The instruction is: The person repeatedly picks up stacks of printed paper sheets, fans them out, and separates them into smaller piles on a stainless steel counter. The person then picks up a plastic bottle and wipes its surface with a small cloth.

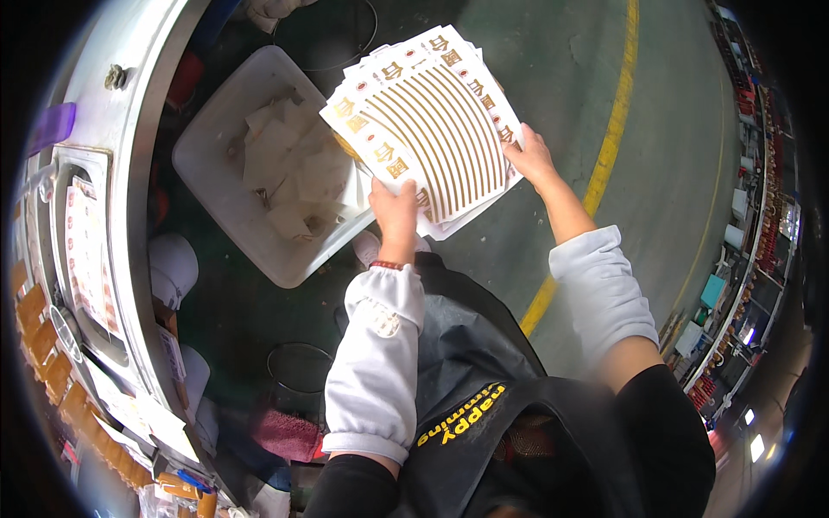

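Both hands hold a stack of white printed sheets (424,129) with gold characters and curved gold stripes. My left hand (396,213) grips the near lower edge, its thumb on top; a red beaded bracelet circles that wrist. At the right edge, my right hand (532,155) pinches the stack with its thumb on the printed face. The sheets are slightly fanned and tilted, partly over a translucent white plastic bin (227,220). Inside the bin lie loose pieces of white paper (285,162) and some darker scraps.
A metal-edged workbench (146,129) runs along the left, bearing a tray with a printed sheet (90,252), a purple item (52,129) and a row of brown pieces (81,414). A dark red cloth (288,435) lies below. A yellow line (612,149) marks the green floor; loaded racks stand far right.
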Available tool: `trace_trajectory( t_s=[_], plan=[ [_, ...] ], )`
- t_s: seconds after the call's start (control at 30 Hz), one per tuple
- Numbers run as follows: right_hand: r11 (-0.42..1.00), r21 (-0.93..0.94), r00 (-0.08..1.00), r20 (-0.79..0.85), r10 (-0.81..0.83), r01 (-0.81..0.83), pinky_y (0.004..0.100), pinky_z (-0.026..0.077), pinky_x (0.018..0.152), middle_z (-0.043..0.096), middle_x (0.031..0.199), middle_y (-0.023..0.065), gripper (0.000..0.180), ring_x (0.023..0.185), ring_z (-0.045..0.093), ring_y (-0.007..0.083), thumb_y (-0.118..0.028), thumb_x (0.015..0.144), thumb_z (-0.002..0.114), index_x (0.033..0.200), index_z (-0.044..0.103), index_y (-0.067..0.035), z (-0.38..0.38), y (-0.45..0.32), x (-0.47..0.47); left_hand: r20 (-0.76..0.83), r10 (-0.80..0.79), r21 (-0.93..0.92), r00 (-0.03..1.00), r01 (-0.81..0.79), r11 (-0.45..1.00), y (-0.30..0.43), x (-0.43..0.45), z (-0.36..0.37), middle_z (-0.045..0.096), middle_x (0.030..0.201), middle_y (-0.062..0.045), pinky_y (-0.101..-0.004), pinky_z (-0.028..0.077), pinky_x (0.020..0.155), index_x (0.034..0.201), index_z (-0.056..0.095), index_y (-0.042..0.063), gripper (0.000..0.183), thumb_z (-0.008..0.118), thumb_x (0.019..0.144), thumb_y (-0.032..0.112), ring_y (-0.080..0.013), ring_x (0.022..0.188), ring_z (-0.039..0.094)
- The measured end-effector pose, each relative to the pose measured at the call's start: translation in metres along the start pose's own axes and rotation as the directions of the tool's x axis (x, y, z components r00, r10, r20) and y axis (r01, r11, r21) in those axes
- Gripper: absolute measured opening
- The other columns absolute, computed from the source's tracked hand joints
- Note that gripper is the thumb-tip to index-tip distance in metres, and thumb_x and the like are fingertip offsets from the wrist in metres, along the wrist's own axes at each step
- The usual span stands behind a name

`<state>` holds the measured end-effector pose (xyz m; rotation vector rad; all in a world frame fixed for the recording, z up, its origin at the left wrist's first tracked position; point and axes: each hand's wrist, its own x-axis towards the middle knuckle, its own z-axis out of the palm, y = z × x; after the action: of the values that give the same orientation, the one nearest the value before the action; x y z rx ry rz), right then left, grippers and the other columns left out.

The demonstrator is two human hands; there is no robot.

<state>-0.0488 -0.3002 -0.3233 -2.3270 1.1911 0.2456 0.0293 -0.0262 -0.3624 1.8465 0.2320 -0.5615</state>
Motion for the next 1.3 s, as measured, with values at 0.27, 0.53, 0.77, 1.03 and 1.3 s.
trace_trajectory(
  t_s=[0.27,0.53,0.77,1.03,1.3],
  plan=[
    [0.960,0.272,0.992,0.124,0.036,-0.069,0.0361,0.051,0.088,0.058,0.116,0.0166,0.069,0.105,0.061,0.0287,-0.033,0.075,0.078,0.131,0.051,-0.003,-0.004,0.027,0.014,-0.044,0.056,0.144,0.997,-0.049,0.988,0.049,-0.048,0.005,0.036,0.140,-0.033,-0.0484,0.029,0.111,0.143,0.026,-0.010,0.083,0.069,0.077,0.015,-0.0477,0.129,0.036],
    [0.853,0.446,0.959,0.197,0.204,-0.273,0.0243,0.035,0.050,0.062,0.093,0.0027,0.056,0.072,0.056,0.0086,-0.034,0.079,0.078,0.120,0.050,-0.009,-0.002,0.023,0.014,-0.029,0.290,0.184,0.956,-0.280,0.942,0.063,-0.070,0.007,0.032,0.144,-0.029,-0.0524,0.025,0.112,0.141,0.029,-0.006,0.070,0.064,0.080,0.005,-0.0455,0.134,0.030],
    [0.800,0.520,0.938,0.313,0.149,-0.300,0.0372,0.058,0.072,0.063,0.107,0.0134,0.048,0.091,0.067,0.0201,-0.022,0.088,0.073,0.118,0.044,0.001,-0.020,0.024,0.006,-0.089,0.233,0.094,0.968,-0.225,0.970,0.056,-0.060,0.013,0.037,0.138,-0.030,-0.0519,0.025,0.110,0.138,0.028,-0.010,0.072,0.064,0.077,0.003,-0.0460,0.128,0.034],
    [0.729,0.527,0.860,0.483,0.167,-0.437,0.0471,0.058,0.081,0.062,0.115,0.0136,0.038,0.101,0.066,0.0241,-0.018,0.094,0.065,0.122,0.047,0.000,-0.037,0.050,0.006,-0.057,0.175,0.012,0.983,-0.175,0.985,0.065,-0.059,0.038,0.026,0.145,-0.029,-0.0585,0.022,0.109,0.138,0.032,-0.004,0.071,0.065,0.076,0.006,-0.0472,0.134,0.025],
    [0.666,0.558,0.801,0.591,0.100,-0.495,0.0448,0.058,0.087,0.067,0.113,0.0107,0.035,0.100,0.068,0.0240,-0.019,0.093,0.065,0.122,0.056,-0.002,-0.052,0.063,0.018,-0.096,0.183,0.027,0.978,-0.182,0.983,0.056,-0.055,0.039,0.036,0.138,-0.026,-0.0550,0.028,0.104,0.138,0.032,-0.006,0.071,0.067,0.077,0.007,-0.0445,0.123,0.035]
  ],
)
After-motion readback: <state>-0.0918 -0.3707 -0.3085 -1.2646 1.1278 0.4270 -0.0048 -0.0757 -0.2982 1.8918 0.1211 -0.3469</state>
